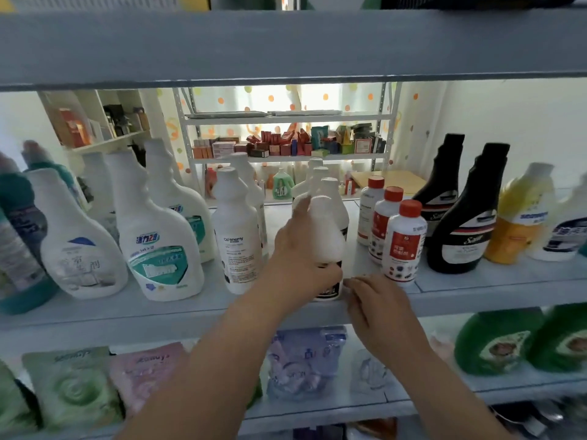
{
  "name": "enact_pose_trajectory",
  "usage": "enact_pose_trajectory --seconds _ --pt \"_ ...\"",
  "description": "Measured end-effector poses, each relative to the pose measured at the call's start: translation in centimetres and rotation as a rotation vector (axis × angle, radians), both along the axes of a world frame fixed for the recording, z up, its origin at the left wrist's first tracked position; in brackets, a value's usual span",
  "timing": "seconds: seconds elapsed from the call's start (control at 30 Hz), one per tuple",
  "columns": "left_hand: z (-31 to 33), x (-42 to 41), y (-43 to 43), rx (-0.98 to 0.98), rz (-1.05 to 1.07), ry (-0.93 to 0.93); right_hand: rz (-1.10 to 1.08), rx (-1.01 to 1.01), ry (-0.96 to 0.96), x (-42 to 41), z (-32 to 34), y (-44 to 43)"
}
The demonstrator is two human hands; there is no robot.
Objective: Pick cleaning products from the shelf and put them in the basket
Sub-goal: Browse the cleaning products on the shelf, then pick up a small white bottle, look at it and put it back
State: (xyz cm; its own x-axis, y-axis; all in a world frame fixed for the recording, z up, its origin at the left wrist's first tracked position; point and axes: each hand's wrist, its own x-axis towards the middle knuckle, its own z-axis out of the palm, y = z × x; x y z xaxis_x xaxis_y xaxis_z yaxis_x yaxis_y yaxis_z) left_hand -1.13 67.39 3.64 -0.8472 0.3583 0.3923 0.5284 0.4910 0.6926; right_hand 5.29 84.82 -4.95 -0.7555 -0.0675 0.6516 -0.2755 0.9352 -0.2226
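Two hands of mine are at the middle shelf [508, 282]. My left hand [301, 249] grips a white bottle [330, 230] with a dark label, fingers curled round its body. The bottle is at the front of the shelf, between the white "Oil enemy" bottle [236, 236] on its left and three red-capped bottles [403, 246] on its right. Blur hides whether its base is on the board or just off it. My right hand [381, 303] is just beside that base, by the shelf's front edge, with its fingers relaxed, a little apart and holding nothing. Two black bottles [463, 223] stand further right
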Motion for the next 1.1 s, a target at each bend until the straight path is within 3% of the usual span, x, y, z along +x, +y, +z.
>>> enact_pose_trajectory --seconds 0.1,0.27,0.5,0.87,1.03,1.1 --pt "-3.0 0.2 0.5 0.108 0.046 0.084 -0.014 0.013 0.029 0.8 -0.5 0.4" --pt "-4.4 -0.6 0.8 0.244 0.008 -0.093 -0.085 -0.070 0.002 3.2 -0.6 1.2" --pt "-5.1 -0.9 1.0 0.212 0.081 -0.055 -0.268 -0.508 -0.102 3.7 1.1 3.9" --pt "-5.3 -0.8 1.6 0.107 0.214 -0.020 -0.117 -0.621 -0.216 -0.9 3.0 6.7" --pt "-4.8 -0.1 2.2 0.061 0.315 -0.027 0.040 -0.664 -0.278 0.0 3.3 8.0" --pt "-5.0 1.5 2.5 0.125 0.408 -0.006 0.146 -0.714 -0.316 1.3 3.5 8.7"
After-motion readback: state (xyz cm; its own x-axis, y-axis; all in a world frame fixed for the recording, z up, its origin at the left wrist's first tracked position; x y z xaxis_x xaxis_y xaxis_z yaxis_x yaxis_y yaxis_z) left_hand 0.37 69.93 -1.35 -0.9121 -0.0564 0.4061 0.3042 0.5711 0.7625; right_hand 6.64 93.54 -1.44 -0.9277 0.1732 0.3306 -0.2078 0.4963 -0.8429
